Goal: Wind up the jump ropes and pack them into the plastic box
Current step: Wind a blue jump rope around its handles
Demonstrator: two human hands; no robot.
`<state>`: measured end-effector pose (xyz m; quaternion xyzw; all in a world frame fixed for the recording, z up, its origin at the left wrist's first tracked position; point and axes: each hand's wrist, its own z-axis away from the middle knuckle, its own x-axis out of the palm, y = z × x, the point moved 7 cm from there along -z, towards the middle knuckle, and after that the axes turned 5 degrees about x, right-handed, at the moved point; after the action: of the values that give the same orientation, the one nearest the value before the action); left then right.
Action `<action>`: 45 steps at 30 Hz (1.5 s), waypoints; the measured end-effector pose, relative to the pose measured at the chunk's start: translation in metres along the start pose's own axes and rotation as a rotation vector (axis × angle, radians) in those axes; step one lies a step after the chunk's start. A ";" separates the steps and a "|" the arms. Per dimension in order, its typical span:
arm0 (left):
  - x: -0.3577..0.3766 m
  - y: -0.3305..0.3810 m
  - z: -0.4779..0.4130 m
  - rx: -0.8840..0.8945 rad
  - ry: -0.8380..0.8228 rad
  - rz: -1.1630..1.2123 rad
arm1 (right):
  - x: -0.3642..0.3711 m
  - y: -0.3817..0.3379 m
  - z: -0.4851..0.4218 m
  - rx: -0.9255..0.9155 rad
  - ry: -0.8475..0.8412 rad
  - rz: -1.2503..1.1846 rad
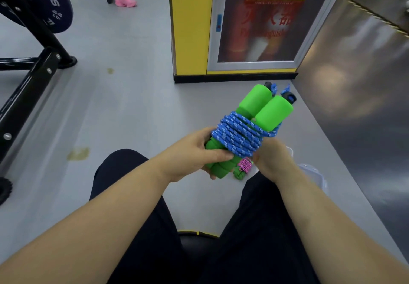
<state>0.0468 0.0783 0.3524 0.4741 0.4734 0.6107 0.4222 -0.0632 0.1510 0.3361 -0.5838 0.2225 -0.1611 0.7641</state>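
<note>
While the person sits with both forearms stretched forward over dark trousers, the left hand [194, 153] holds the blue jump rope [239, 133] just right of the middle of the view. Its grip is closed round the lower ends of the two green foam handles [261, 102]: the thumb lies on top and the fingers curl underneath. The handles lie side by side and point toward 1 o'clock, and the blue cord is wound round their middle in many turns. The right hand [272, 157] touches the bundle from 4 o'clock, directly under the coil. Its fingers are hidden behind the cord, so it is not possible to tell whether this grip is narrow on the cord or only rests against it.

Just below the bundle, at 6 o'clock from it, a second jump rope [244, 164] with green handles and a pink cord lies lower down. The clear plastic box [314, 173] stands on the grey floor [132, 106] at 4 o'clock, mostly covered by the right forearm.

At 12 o'clock stands a yellow pillar [190, 29] with a glass-fronted cabinet [261, 29]. At 10 o'clock there is a black rack [33, 73] with a dark weight plate [44, 2].
</note>
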 end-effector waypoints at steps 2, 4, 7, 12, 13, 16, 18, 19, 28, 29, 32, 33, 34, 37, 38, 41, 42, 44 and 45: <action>-0.002 -0.001 0.001 -0.021 0.024 0.052 | 0.004 0.002 0.007 -0.017 0.008 -0.018; -0.003 -0.005 0.001 -0.053 0.029 0.099 | 0.012 -0.001 0.014 -0.071 -0.049 -0.046; -0.002 -0.009 -0.001 -0.086 0.038 0.198 | 0.013 -0.001 0.013 -0.071 -0.106 0.139; -0.002 -0.011 -0.004 -0.096 0.099 0.288 | 0.010 0.005 0.008 0.005 -0.051 0.220; -0.003 -0.012 -0.004 -0.104 0.118 0.297 | 0.010 0.003 0.007 0.000 -0.037 0.264; -0.003 -0.015 -0.001 -0.123 0.145 0.334 | 0.011 0.000 0.009 -0.002 -0.038 0.385; -0.003 -0.018 0.001 -0.134 0.141 0.342 | 0.012 0.000 0.011 -0.011 -0.064 0.477; -0.004 -0.019 0.002 -0.138 0.141 0.343 | 0.012 -0.001 0.013 -0.031 -0.085 0.524; -0.010 -0.027 -0.001 -0.162 0.259 0.322 | 0.008 -0.008 0.011 -0.109 -0.055 0.786; -0.011 -0.028 -0.001 -0.166 0.284 0.328 | 0.007 -0.007 0.010 -0.106 -0.029 0.789; -0.013 -0.032 -0.002 -0.165 0.338 0.273 | 0.001 -0.003 0.011 -0.079 0.073 0.647; -0.013 -0.033 -0.002 -0.160 0.355 0.248 | -0.001 -0.004 0.013 -0.095 0.125 0.558; -0.013 -0.034 -0.002 -0.157 0.374 0.235 | -0.003 -0.005 0.016 -0.125 0.178 0.476; -0.011 -0.036 -0.003 -0.141 0.410 0.224 | -0.002 -0.007 0.026 -0.290 0.322 0.431; -0.011 -0.037 -0.004 -0.139 0.420 0.217 | 0.001 -0.008 0.030 -0.361 0.344 0.480; -0.011 -0.040 -0.004 -0.146 0.447 0.191 | 0.010 -0.009 0.033 -0.494 0.306 0.612; -0.012 -0.041 -0.004 -0.149 0.451 0.185 | 0.011 -0.009 0.033 -0.521 0.264 0.637; -0.011 -0.042 -0.003 -0.160 0.426 0.166 | 0.012 -0.008 0.031 -0.535 0.157 0.633; -0.009 -0.042 -0.003 -0.169 0.403 0.146 | 0.012 -0.006 0.030 -0.513 0.115 0.595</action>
<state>0.0487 0.0771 0.3091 0.3386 0.4595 0.7595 0.3122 -0.0376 0.1676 0.3470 -0.6557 0.4575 0.0959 0.5929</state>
